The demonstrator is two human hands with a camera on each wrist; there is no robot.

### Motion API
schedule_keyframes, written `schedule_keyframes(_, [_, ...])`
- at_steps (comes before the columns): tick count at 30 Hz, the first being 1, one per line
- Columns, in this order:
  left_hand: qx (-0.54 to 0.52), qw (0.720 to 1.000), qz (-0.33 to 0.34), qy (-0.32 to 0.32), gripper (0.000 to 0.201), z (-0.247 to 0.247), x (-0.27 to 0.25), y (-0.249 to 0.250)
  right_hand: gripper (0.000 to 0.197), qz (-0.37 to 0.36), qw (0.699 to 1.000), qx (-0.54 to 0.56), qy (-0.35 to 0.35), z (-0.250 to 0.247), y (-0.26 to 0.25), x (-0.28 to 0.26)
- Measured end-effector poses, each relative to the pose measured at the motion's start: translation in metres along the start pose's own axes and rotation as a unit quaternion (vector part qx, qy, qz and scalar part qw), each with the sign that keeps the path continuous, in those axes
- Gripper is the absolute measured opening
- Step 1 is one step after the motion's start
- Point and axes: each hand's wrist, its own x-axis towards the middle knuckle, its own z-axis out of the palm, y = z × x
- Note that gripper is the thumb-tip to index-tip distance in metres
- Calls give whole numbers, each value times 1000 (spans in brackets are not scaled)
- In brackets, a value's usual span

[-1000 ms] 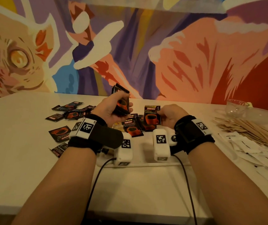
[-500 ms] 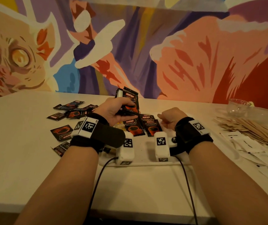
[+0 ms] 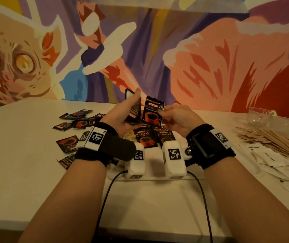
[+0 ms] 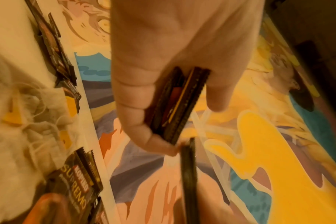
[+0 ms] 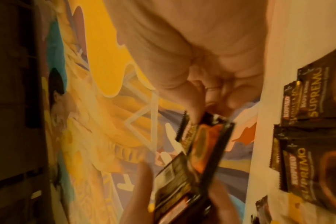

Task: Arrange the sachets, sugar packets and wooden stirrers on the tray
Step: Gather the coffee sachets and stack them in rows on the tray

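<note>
right hand (image 3: 178, 118) has lifted a coffee sachet (image 3: 153, 111) in a pinching grip beside left hand (image 3: 121, 116)'s held stack (image 3: 134, 109).

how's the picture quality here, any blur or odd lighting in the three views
Head view: dim, warm orange light, sharp enough to read the label on the sachet pinched by the right hand; wide-angle bend at the table edges. Left wrist view: left hand and its sachets soft, yellowish. Right wrist view: heavy motion blur on the held sachet, mural smeared.

2 hands (image 3: 121, 116) are up, 1 sachet (image 3: 153, 112) pinched in the right. 2 glass bowls (image 3: 259, 114) sit by 1 heap of wooden stirrers (image 3: 270, 139). Loose sachets are too overlapped to count.
</note>
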Motion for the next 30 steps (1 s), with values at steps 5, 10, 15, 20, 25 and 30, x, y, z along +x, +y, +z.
schedule_keyframes(5, [-66, 996, 10, 54, 38, -11, 0, 9, 9, 118, 988, -102, -20, 1, 16, 0])
schedule_keyframes(10, [-44, 998, -22, 39, 30, -14, -1, 7, 24, 137, 983, -124, -12, 12, 20, 6])
schedule_keyframes(15, [20, 997, -72, 3, 26, -14, 2, 4, 35, 129, 982, -135, -11, 13, 19, 3])
schedule_keyframes(20, [48, 996, -73, 6, 20, -12, 0, 4, 35, 81, 984, -159, 6, 8, 21, 4])
schedule_keyframes(25, [86, 995, -53, 11, 7, -12, 1, 1, 20, 56, 995, -83, 14, 10, 10, 0])
schedule_keyframes(30, [126, 992, -18, 21, 8, -8, 3, -1, 17, -68, 995, -43, 60, 10, 5, -5])
